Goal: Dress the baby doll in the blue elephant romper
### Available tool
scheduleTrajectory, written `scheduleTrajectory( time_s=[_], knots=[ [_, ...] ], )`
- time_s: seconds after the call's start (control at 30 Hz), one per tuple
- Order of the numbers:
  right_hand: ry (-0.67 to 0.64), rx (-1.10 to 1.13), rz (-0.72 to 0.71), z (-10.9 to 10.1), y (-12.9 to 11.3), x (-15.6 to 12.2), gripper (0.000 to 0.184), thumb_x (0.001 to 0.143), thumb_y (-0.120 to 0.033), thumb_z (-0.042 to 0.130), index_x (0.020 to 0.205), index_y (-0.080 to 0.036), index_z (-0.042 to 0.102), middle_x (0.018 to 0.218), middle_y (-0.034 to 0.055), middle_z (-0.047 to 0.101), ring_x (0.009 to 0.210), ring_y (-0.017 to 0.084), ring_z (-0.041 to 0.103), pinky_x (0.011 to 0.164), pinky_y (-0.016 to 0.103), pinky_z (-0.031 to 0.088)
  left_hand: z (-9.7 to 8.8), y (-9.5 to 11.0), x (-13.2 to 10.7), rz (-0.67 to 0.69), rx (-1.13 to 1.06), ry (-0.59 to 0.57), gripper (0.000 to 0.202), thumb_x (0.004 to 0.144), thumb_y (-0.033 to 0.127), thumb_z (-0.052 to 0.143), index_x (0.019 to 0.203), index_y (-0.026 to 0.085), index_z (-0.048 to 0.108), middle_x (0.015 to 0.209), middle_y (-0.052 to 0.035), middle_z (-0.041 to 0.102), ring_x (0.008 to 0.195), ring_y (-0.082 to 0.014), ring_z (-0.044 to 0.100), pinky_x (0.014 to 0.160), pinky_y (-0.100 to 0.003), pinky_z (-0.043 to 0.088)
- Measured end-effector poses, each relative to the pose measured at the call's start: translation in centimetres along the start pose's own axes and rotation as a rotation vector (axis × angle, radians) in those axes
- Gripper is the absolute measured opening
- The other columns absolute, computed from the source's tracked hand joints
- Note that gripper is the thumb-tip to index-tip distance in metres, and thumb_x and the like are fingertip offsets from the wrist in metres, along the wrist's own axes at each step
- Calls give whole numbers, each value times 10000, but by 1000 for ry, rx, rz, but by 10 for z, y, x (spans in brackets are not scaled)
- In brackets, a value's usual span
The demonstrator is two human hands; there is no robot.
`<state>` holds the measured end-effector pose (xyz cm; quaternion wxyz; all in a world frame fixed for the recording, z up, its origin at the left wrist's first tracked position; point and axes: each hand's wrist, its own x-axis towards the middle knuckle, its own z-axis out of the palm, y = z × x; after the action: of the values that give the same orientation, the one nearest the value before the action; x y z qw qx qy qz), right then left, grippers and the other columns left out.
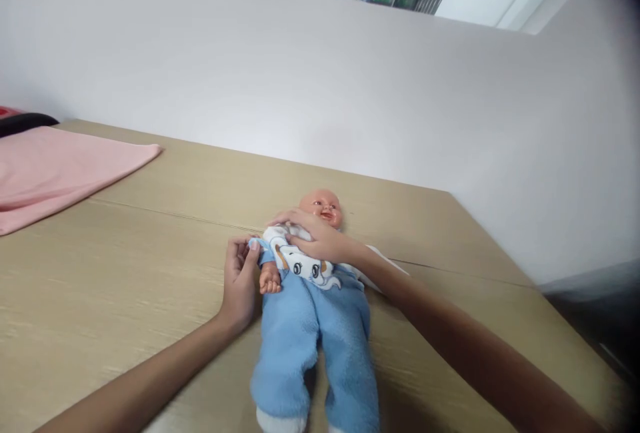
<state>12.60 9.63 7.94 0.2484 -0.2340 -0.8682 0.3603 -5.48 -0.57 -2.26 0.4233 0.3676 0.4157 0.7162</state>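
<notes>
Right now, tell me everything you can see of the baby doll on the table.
The baby doll lies on its back on the wooden table, head away from the camera, legs toward it. It has a bald, plastic-looking head, a white printed top with blue cuffs, and fluffy blue fleece-like trousers with white feet. One bare forearm shows at its side. The left hand pinches that sleeve's cuff; the right hand lies across its chest.

Light wooden table point(150, 286), baby doll point(315, 299) lying face-up on it, folded pink cloth point(55, 169) at far left
</notes>
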Motion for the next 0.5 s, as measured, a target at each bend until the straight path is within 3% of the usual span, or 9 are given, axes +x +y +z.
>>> scheduleTrajectory(
  time_s=[0.1,0.2,0.27,0.37,0.5],
  knots=[
    [70,-178,153,4,-20,-22,338,1137,-488,571,938,-243,692,940,48,724,903,257,654,893,397,501,-3,0,14,-48,27,-4,457,959,681,875,1002,268,685,936,11,673,902,-184,633,836,-289,540],
    [102,-238,272,14,-28,-36,363,1110,-548,638,909,-249,599,880,10,657,826,226,575,796,366,416,-5,-4,19,-35,92,-10,459,953,676,874,1013,250,713,1015,-6,704,976,-186,663,905,-281,547],
    [168,-125,329,20,-20,-39,326,1052,-544,688,987,-252,558,920,-4,621,831,215,550,776,352,403,-8,-6,21,-52,100,-46,461,960,675,861,1013,242,713,1031,-7,713,1005,-184,668,948,-274,544],
    [276,79,327,24,2,-38,379,976,-556,703,987,-275,450,896,-34,485,817,202,473,760,337,403,-10,-8,28,-99,79,-97,502,929,700,878,972,237,690,957,15,691,940,-167,648,897,-254,540],
    [232,201,293,24,22,-37,427,987,-598,689,947,-282,405,903,-39,405,821,191,405,763,328,391,-8,-6,51,-299,25,-199,579,793,693,980,990,240,676,901,27,723,808,-155,655,740,-245,526]
  ],
)
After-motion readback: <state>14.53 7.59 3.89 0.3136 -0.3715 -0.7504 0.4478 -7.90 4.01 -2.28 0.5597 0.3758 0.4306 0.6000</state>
